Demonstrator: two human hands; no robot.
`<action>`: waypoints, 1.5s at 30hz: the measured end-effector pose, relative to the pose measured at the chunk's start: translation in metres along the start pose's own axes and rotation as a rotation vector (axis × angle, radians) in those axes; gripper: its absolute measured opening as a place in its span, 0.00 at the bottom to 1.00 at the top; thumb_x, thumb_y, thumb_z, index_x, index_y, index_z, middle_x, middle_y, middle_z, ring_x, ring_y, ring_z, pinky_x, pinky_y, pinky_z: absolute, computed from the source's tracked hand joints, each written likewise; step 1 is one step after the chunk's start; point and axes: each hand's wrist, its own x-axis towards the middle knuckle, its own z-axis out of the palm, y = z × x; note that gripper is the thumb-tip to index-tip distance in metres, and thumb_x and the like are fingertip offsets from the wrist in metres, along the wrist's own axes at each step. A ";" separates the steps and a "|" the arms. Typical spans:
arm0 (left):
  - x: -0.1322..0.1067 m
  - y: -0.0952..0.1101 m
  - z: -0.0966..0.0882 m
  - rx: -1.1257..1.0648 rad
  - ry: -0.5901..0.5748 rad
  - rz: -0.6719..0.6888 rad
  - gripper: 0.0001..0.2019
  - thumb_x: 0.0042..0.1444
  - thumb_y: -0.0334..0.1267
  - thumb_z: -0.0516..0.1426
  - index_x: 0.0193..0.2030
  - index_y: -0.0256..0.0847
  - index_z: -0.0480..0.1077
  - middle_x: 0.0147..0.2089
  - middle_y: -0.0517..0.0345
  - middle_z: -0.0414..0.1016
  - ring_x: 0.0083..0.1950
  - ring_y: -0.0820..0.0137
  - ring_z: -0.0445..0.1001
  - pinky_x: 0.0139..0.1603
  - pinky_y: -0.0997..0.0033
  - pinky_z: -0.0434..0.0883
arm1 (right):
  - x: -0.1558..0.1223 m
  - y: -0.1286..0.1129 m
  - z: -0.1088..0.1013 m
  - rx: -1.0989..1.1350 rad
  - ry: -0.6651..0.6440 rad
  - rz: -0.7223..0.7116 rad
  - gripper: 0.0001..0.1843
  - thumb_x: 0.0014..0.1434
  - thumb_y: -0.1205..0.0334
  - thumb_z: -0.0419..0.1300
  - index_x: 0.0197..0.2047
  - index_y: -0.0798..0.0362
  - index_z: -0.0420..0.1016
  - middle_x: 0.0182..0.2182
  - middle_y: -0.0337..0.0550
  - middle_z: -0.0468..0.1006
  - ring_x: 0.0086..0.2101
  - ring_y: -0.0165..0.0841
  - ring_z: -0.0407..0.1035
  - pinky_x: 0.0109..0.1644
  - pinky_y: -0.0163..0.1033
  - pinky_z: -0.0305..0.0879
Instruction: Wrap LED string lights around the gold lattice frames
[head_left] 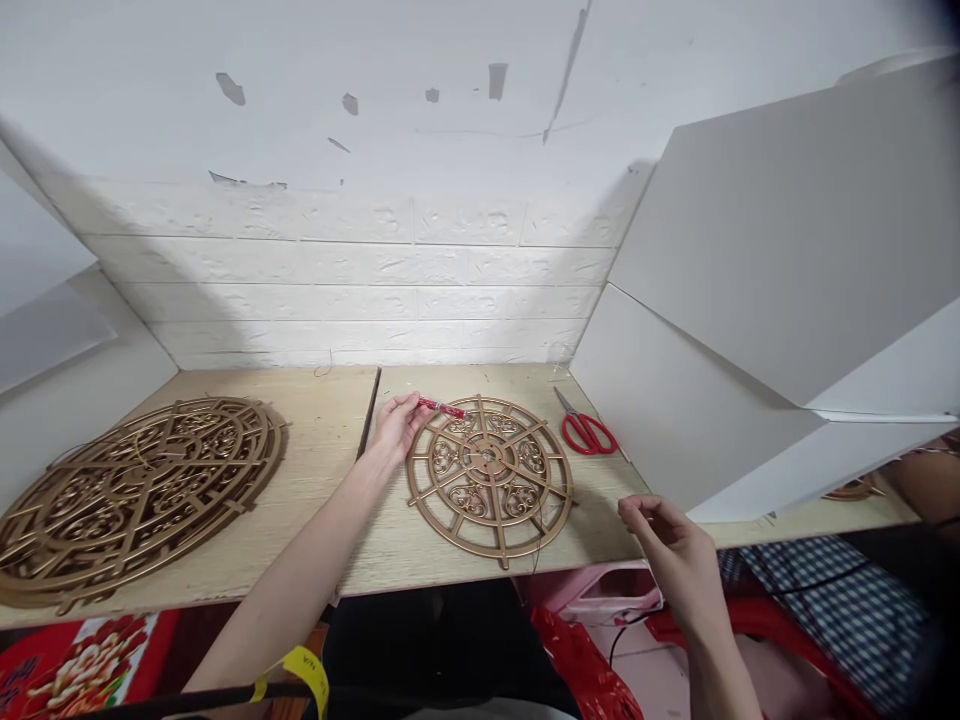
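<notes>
A round gold openwork panel [489, 524], with scrollwork between its spokes, lies flat on the wooden tabletop. At its upper left edge my left hand [399, 422] pinches one end of a narrow red printed strip [448, 408], which reaches over the rim. My right hand [670, 540] is raised off to the right, near the table's front edge, thumb and fingertips pressed together. Anything thin between those fingers is too small to make out. A dark thread [538, 535] hangs over the panel's lower right edge. Red-handled scissors [589, 434] lie to the right of the panel, blades pointing away.
Several similar gold panels [247, 492] are stacked at the left. White boards [675, 400] stand at both sides, and a white brick-patterned wall [420, 265] closes the back. Below the front edge are a pink stool [600, 590] and a red plastic bag [581, 660].
</notes>
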 end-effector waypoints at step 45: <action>0.000 0.001 0.006 -0.175 0.107 -0.112 0.08 0.55 0.19 0.53 0.28 0.31 0.68 0.25 0.57 0.73 0.25 0.79 0.73 0.29 0.85 0.74 | 0.082 -0.059 0.182 1.061 -0.834 0.263 0.18 0.49 0.56 0.68 0.28 0.53 0.61 0.18 0.26 0.49 0.17 0.19 0.39 0.16 0.26 0.34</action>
